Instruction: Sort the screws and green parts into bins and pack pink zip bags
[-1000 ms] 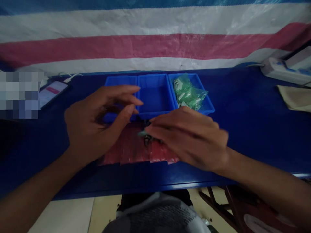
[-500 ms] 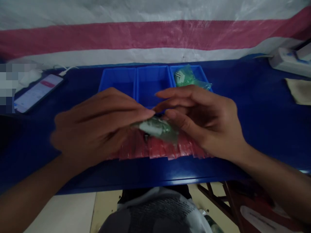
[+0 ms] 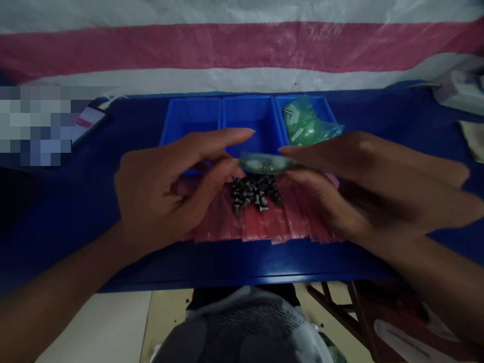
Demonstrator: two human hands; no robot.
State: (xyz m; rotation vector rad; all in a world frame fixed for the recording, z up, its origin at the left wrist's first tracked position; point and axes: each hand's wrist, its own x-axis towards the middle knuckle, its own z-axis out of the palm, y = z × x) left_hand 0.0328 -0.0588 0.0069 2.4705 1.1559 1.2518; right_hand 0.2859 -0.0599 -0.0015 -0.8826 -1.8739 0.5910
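Note:
A small green plastic bag (image 3: 266, 164) with some pale pieces inside is stretched level between my two hands. My left hand (image 3: 162, 191) closes thumb and a finger on its left end, while the index finger sticks out above. At the bag's other end, my right hand (image 3: 351, 186) pinches it between thumb and fingers. Below the bag lies a pile of dark screws (image 3: 253, 191). These rest on a row of overlapping red plastic bags (image 3: 251, 225), partly covered by my hands.
Three blue bins (image 3: 191, 103) stand side by side behind my hands. Filled green bags (image 3: 302, 121) lie in the right one. A phone (image 3: 88, 123) with a cable is at the left of the blue table (image 3: 242, 264). A white box (image 3: 459, 93) sits far right.
The small bag has moved up and turned more level. My left hand has shifted its grip to the left end, and my right hand has moved right. The dark screws now show beneath.

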